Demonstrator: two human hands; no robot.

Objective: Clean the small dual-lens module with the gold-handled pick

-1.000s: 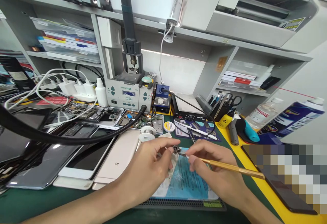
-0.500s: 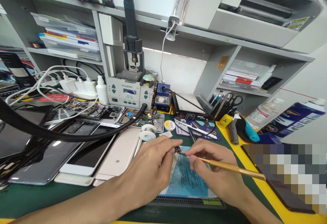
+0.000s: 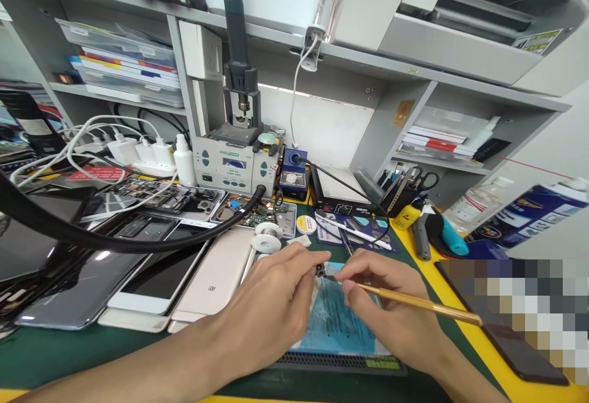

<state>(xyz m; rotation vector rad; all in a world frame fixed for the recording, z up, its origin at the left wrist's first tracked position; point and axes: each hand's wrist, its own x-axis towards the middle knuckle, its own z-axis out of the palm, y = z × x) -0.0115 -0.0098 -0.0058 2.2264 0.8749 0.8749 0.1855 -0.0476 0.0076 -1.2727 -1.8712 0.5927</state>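
My left hand [image 3: 276, 299] is closed, its fingertips pinching a small dark component [image 3: 320, 269] above a blue and white work pad [image 3: 340, 323]. My right hand [image 3: 391, 305] grips a thin gold-handled tool [image 3: 414, 302] between thumb and fingers. The tool's narrow tip points left and reaches the dark component; whether it touches cannot be told. Part of the component is hidden by my left fingers.
Phones, including a gold one [image 3: 207, 280], lie at the left under a thick black hose [image 3: 138, 243]. A solder spool [image 3: 267, 238], an opened phone with circuit boards [image 3: 271, 211] and a hot-air station [image 3: 234, 164] stand behind. A dark phone [image 3: 510, 341] lies at the right.
The dark component has turned slightly at my left fingertips and shows more of its face. Both hands keep their grip and stay in nearly the same place.
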